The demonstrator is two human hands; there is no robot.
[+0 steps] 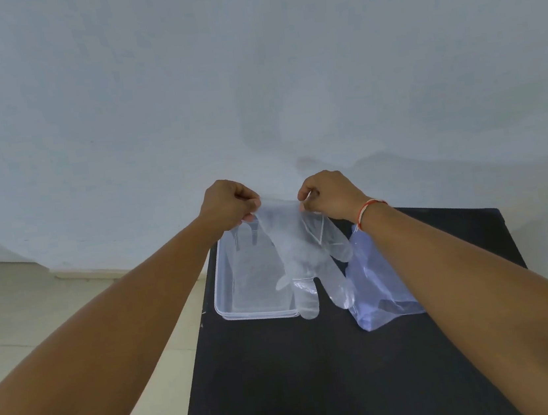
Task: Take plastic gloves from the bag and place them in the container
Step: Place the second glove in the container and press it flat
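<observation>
A clear plastic glove (300,249) hangs cuff-up over the far part of the black table, its fingers dangling down across the right side of the container. My left hand (229,204) pinches the cuff's left corner and my right hand (329,193) pinches its right corner, stretching the cuff between them. Below sits the clear rectangular container (229,302), on the table's left side. The translucent bluish bag (377,284) lies flat to the right of the container, partly under my right forearm.
The black table (320,374) is narrow; its left edge runs close beside the container. A pale wall stands right behind the table, and a beige tiled floor (19,307) lies to the left.
</observation>
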